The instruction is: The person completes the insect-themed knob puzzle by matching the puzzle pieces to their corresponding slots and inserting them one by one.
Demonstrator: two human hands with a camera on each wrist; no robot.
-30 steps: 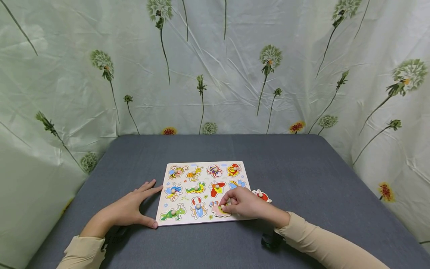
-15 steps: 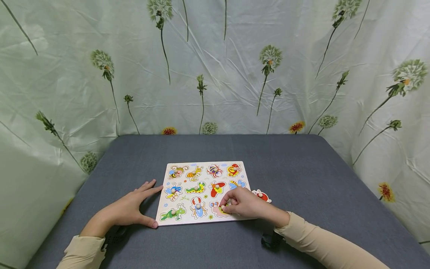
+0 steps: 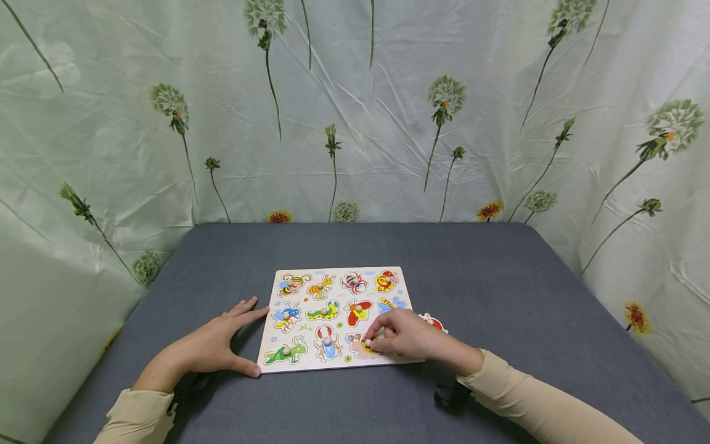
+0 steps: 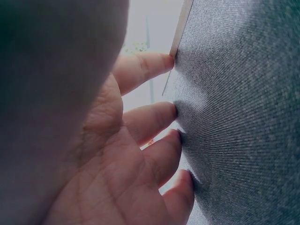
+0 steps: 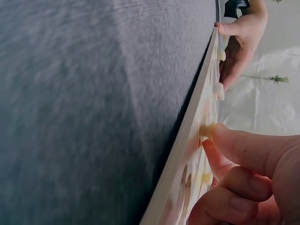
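Observation:
A wooden peg puzzle board with insect pictures lies on the table. My left hand is spread at its left edge, fingers extended; the left wrist view shows an index fingertip at the board's edge and other fingertips on the cloth. With thumb and index finger my right hand pinches the small round knob of a pink, snail-like puzzle piece. That piece lies in the board's bottom row, its right part covered by the fingers. A red ladybug puzzle piece sits by the board's right edge, partly behind the right wrist.
Several other knobbed insect pieces, such as a green caterpillar and a spider, sit in the board. Dark grey cloth covers the table. A dandelion-printed curtain hangs behind and at both sides.
The snail-like piece sat slightly raised and askew a second ago and now lies flat in the board. My right wrist has shifted slightly, covering more of the ladybug. The left hand is still.

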